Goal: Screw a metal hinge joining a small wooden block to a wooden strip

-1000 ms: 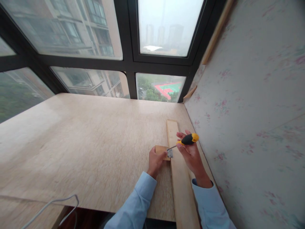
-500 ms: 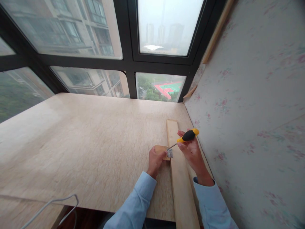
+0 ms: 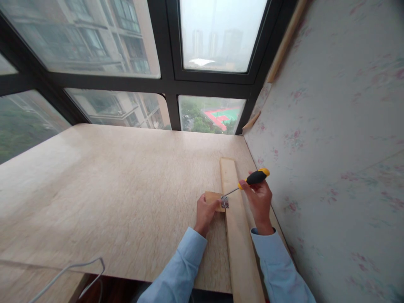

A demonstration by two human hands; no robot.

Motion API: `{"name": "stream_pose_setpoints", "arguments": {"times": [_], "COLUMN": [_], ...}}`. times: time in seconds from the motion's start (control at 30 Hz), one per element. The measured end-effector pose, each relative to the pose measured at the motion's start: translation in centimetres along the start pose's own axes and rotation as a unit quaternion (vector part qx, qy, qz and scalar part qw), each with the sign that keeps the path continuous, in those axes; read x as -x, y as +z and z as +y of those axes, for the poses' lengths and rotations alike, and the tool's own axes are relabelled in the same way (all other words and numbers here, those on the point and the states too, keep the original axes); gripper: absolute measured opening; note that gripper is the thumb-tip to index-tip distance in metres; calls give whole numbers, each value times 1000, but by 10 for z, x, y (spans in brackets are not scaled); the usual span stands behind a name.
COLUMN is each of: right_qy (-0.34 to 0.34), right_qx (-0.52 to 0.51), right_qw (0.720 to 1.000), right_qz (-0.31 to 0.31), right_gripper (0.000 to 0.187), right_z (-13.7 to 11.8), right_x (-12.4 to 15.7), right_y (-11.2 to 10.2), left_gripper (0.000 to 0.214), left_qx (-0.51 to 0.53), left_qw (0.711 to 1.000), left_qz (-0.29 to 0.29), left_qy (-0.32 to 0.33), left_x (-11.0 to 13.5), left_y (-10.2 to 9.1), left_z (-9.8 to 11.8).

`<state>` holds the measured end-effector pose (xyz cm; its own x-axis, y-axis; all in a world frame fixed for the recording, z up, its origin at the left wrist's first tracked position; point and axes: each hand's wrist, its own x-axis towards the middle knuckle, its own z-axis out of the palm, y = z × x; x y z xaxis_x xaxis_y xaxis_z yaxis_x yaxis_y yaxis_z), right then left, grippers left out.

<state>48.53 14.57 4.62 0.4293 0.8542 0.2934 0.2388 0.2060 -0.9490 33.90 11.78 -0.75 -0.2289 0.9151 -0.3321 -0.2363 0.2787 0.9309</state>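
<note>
A long wooden plank (image 3: 238,244) lies along the right side of the marble-patterned table (image 3: 110,189). A small wooden block (image 3: 212,197) sits against its left edge, joined by a small metal hinge (image 3: 225,203). My left hand (image 3: 205,214) is closed over the block, pressing it down. My right hand (image 3: 260,200) grips a black and yellow screwdriver (image 3: 252,179). Its thin shaft slants down to the left, with the tip on the hinge.
A wall with flowered wallpaper (image 3: 331,147) rises right beside the plank. Dark-framed windows (image 3: 170,84) close off the table's far side. A white cable (image 3: 69,273) loops past the table's near left edge.
My right hand has turned on the screwdriver, rolling over so the back of the hand faces me, and the handle has moved slightly right. The left hand and block have stayed put.
</note>
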Motion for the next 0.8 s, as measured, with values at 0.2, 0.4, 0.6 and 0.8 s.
{"name": "stream_pose_setpoints", "arguments": {"times": [0.2,0.4,0.6,0.8], "right_qy": [-11,49,105,69], "right_qx": [-102,-148,-2,179], "right_qw": [991,985,993,976], "right_qz": [86,77,-45,-105], "right_gripper": [52,43,44,42], "right_z": [-4,9,35,50], "right_x": [3,-10,-19,-19], "right_y": [1,-7,-15,-18], "left_gripper": [25,25,26,34], "left_qx": [11,27,48,99], "left_qw": [1000,999,998,994], "left_qz": [1,-12,-28,-33], "left_qy": [-5,-13,-33,-30], "left_x": [-1,1,4,2], "left_y": [-1,-4,-6,-12], "left_z": [-2,0,6,2]}}
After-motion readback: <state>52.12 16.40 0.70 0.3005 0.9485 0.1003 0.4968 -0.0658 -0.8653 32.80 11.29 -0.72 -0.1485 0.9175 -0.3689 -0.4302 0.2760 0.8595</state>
